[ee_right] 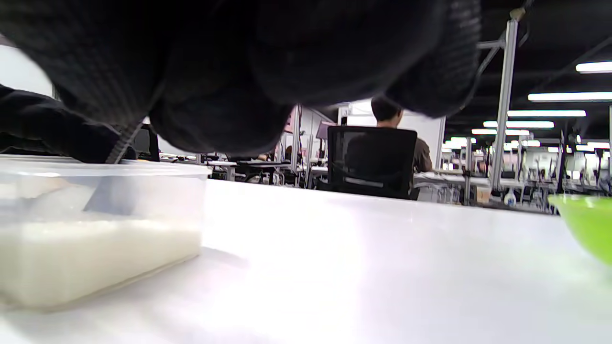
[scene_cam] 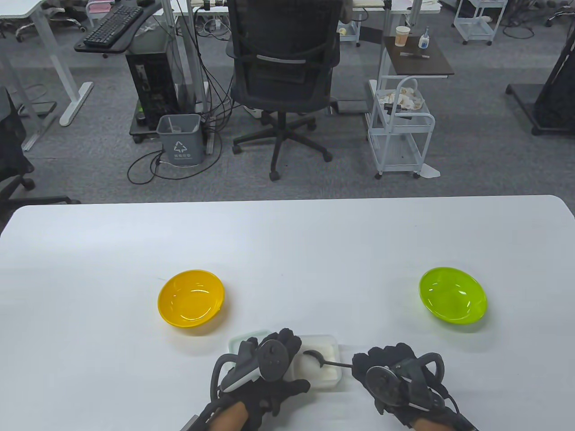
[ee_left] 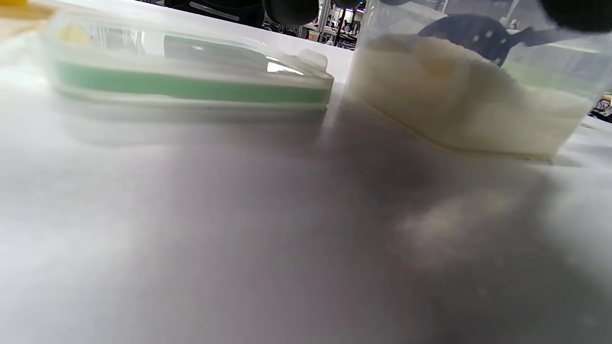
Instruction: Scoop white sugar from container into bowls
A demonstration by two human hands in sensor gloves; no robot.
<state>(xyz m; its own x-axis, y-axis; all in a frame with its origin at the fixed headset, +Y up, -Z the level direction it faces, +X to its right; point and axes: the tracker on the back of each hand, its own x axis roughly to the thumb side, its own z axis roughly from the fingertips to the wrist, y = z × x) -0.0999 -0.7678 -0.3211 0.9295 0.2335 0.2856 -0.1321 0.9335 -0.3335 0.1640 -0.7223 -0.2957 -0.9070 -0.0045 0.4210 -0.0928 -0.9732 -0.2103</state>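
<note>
Hands | your left hand (scene_cam: 265, 366) grips the sugar container (scene_cam: 330, 343) | your right hand (scene_cam: 388, 375) pinches the black spoon (scene_cam: 316, 358), bowl end in sugar | yellow bowl (scene_cam: 191, 302), green bowl (scene_cam: 453, 295) on tabletop (scene_cam: 287, 242)

A clear rectangular container (scene_cam: 320, 366) of white sugar (ee_left: 459, 95) is sitting uncovered at six o'clock, a dark spoon (scene_cam: 321, 358) dipping into it. A yellow bowl (scene_cam: 191, 301) is resting at ten o'clock, a green bowl (scene_cam: 453, 300) at two.
</note>
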